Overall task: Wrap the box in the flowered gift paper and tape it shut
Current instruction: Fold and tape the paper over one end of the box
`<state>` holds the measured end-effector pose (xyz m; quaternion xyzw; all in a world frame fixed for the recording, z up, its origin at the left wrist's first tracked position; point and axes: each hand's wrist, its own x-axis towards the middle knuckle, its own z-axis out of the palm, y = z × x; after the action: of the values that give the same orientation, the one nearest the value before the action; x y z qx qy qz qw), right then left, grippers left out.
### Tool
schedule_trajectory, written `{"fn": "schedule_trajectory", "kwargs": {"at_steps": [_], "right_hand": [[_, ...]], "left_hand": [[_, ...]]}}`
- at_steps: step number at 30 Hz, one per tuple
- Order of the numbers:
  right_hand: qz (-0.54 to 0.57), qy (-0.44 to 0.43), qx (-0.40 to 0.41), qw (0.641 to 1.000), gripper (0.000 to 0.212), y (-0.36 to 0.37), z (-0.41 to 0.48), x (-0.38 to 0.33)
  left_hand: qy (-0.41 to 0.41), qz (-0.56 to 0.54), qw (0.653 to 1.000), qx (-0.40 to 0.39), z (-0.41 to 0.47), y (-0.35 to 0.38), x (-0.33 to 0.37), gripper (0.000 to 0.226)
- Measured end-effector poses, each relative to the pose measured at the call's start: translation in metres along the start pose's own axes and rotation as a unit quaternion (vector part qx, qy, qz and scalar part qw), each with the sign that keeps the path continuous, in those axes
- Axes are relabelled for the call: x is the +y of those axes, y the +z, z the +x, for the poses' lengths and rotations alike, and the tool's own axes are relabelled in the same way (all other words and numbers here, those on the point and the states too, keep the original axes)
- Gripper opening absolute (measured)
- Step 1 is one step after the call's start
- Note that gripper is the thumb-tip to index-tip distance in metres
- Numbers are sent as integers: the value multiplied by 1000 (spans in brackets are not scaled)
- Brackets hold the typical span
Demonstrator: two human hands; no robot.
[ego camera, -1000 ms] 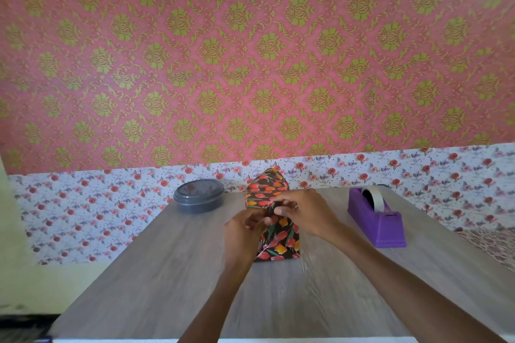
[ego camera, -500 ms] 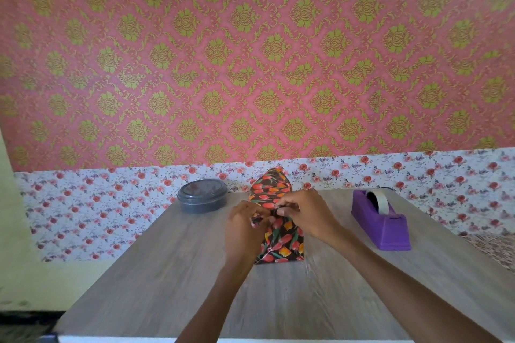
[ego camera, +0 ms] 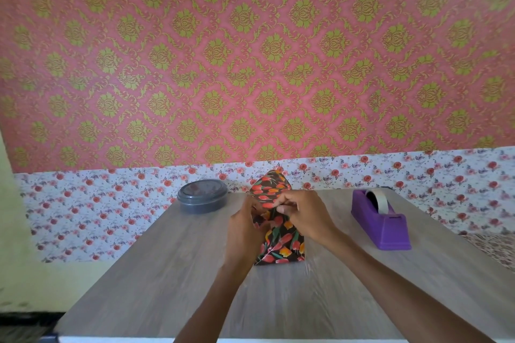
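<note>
Flowered paper (ego camera: 281, 242), left hand (ego camera: 243, 227) pinching, right hand (ego camera: 302, 214) pinching

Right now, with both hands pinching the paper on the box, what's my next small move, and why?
Probably fold the pointed flap down onto the near face. It stands upright above both hands, while the left hand and right hand pinch the flowered gift paper together beneath it. The tape dispenser sits to the right.
</note>
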<state>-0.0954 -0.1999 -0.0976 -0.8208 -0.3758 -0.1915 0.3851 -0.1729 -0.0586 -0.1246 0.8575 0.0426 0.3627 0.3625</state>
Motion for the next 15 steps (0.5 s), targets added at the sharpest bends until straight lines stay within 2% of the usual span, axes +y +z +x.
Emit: {"fn": "schedule_trajectory", "kwargs": {"at_steps": [3,6,8,9,12,13,15], "right_hand": [[27,-5,-17,999,20,0,-4,2],[9,-6,-72,997,63,-2,-15,3],[-5,-4,-54,999,81,-2,-19,4],[-5,-2,-35,999,75,-2,-19,5],[-64,-25,-10,998,20,-2,-21,8],[-81,-40,-3,996,10,-2,-22,9],[-111,-70,28,991,10,2,-26,13]], "left_hand": [[29,13,999,-33,2,-3,-1,36],[81,50,995,-13,2,-7,-2,24],[90,37,995,4,1,-7,-5,22],[92,36,995,8,0,-6,-6,20],[98,46,994,15,0,-3,-11,15],[100,48,994,12,0,-2,-12,15],[112,58,992,1,1,-2,-15,19]]}}
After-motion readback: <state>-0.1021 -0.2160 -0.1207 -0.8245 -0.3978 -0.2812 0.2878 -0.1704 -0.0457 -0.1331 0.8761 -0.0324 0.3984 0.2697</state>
